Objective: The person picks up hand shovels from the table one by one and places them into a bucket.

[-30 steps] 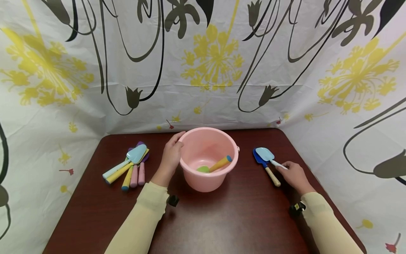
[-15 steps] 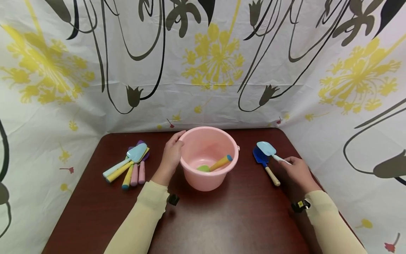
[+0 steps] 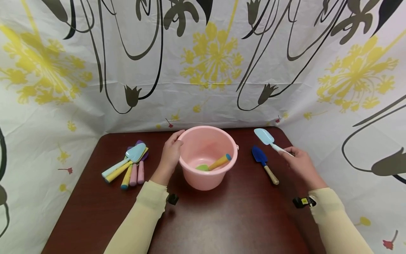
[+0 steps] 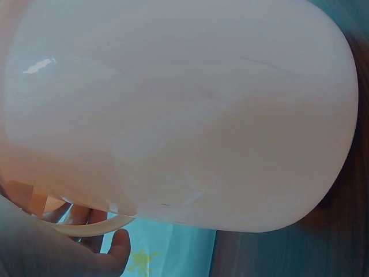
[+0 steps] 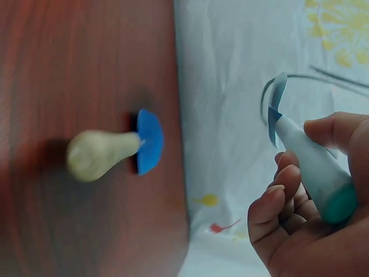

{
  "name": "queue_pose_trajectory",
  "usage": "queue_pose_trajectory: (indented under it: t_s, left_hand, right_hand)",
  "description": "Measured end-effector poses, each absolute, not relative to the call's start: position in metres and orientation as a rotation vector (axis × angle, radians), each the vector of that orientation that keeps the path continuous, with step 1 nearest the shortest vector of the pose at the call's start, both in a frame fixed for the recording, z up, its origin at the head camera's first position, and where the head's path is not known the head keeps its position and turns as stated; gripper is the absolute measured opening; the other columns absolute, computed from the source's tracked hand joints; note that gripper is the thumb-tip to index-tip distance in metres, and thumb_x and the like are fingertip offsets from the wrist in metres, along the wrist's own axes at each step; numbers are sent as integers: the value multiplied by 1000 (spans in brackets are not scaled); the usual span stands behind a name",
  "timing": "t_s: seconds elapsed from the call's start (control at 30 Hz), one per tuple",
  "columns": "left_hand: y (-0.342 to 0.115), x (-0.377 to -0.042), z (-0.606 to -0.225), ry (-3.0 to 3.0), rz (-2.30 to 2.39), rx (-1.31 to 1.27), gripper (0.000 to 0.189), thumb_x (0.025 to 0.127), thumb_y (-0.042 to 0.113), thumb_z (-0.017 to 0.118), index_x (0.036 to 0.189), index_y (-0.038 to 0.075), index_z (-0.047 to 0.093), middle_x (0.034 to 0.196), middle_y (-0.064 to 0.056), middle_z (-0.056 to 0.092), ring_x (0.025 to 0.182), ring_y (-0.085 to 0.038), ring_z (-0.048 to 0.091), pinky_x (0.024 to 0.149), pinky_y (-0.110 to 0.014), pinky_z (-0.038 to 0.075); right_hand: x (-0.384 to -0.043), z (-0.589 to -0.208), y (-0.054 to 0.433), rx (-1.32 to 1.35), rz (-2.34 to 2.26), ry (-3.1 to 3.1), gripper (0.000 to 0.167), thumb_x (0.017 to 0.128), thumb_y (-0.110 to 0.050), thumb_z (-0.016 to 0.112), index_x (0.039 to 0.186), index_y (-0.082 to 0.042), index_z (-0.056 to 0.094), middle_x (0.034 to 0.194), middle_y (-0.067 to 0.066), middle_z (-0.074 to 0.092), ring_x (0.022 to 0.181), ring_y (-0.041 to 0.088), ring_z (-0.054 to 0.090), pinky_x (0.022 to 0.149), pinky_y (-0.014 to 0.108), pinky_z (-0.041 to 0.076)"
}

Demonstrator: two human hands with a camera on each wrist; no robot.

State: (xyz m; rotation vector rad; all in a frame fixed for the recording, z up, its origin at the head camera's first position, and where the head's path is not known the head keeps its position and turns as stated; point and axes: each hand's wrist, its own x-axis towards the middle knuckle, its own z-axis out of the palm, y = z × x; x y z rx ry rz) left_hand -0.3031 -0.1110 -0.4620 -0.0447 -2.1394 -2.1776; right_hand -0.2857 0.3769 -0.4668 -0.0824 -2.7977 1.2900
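Observation:
A pink bucket (image 3: 203,180) stands mid-table, and my left hand (image 3: 171,153) grips its rim on the left side. In the left wrist view the bucket's wall (image 4: 190,115) fills most of the frame, with the fingers near its pale handle (image 4: 86,229). Inside the bucket lies a tool with an orange handle (image 3: 220,162) and a green end (image 3: 202,168). My right hand (image 3: 302,165) holds a light blue toy trowel (image 3: 264,136) by its white handle (image 5: 311,167), raised above the table. Below it a blue trowel (image 3: 259,154) with a wooden handle (image 5: 104,153) lies on the table.
On the table's left side lies a pile of toy shovels, with a light blue one (image 3: 135,152) on top and yellow (image 3: 117,172) and pink handles (image 3: 133,174). A patterned white sheet (image 3: 203,106) rises behind the dark table (image 3: 222,222).
My right hand has lifted the light blue trowel off the blue one, up and slightly right. My left hand and the bucket have stayed in place.

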Motion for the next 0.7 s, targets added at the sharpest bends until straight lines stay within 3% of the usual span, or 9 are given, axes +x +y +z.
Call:
queue_pose_trajectory:
  t_s: [0.4, 0.7]
  left_hand:
    - [-111, -302, -460, -2129, -2196, -49, 51, 110, 13, 47, 160, 15, 60, 164, -8, 54, 146, -31, 54, 121, -55, 44]
    - [-113, -303, -462, -2135, -2194, -36, 51, 110, 14, 47, 160, 17, 60, 165, -7, 54, 146, -31, 55, 120, -54, 45]
  right_hand:
    - [-279, -427, 347, 149, 1245, -2824, 46, 112, -45, 65, 124, 0, 66, 75, 10, 61, 58, 20, 51, 50, 37, 42]
    - [-277, -401, 318, 239, 1235, -2860, 41, 110, -47, 69, 123, -7, 69, 74, 7, 57, 60, 21, 52, 52, 37, 44]
